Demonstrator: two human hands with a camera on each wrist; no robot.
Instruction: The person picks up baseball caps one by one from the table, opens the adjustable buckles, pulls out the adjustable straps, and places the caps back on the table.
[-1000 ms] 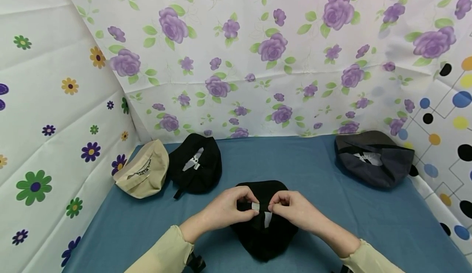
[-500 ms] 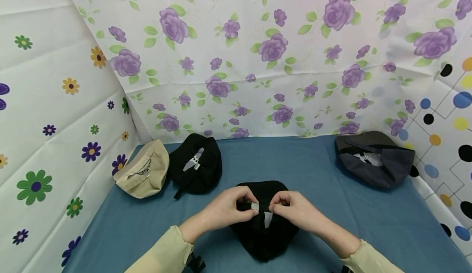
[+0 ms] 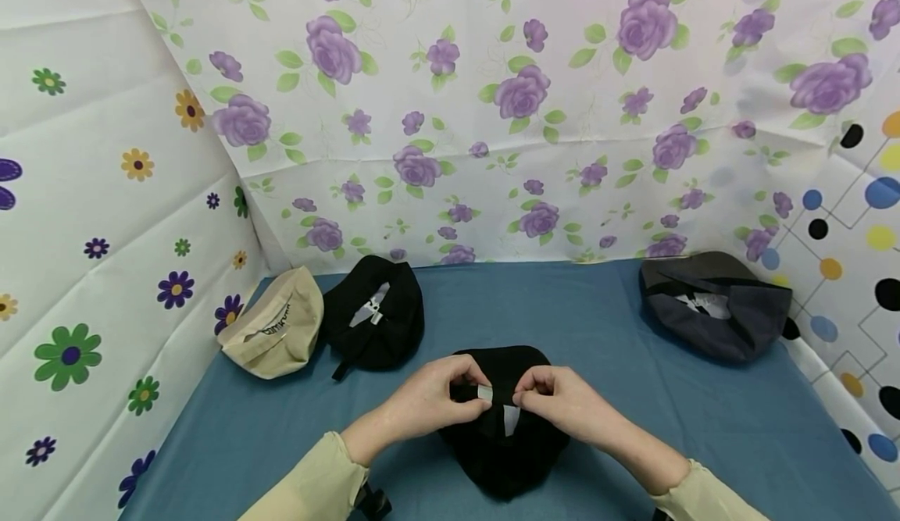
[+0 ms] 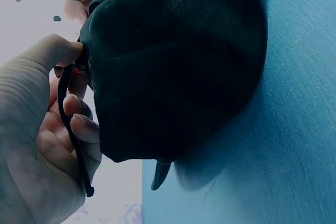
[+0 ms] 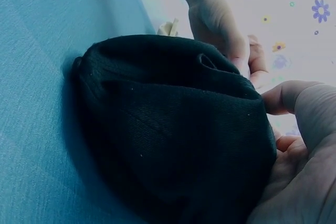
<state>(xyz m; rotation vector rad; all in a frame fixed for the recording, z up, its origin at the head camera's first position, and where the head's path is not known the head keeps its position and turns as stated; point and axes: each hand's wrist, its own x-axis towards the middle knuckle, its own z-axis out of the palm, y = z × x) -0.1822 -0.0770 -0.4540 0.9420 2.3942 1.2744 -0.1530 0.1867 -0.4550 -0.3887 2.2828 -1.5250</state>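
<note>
A black cap (image 3: 502, 462) sits on the blue cloth in front of me, its opening up. My left hand (image 3: 439, 400) pinches a dark strap (image 4: 71, 119) at the cap's rim between thumb and forefinger; the strap's end hangs across the palm in the left wrist view. By those fingertips shows a small pale label (image 3: 485, 393). My right hand (image 3: 566, 400) pinches the rim just to the right, a small gap from the left. A white tag (image 3: 511, 419) shows inside the cap. The cap's body (image 5: 178, 140) fills much of the right wrist view. Fingertips hide the strap's fastening.
A beige cap (image 3: 270, 333) and another black cap (image 3: 397, 333) lie side by side at the back left of the blue cloth (image 3: 555, 302). At the back right lies a dark grey cap (image 3: 745, 318). Floral and dotted sheets (image 3: 478, 193) hang around the table.
Hardly anything differs: both hands keep their pinch at the cap's rim, and the whole head view has shifted by a few pixels.
</note>
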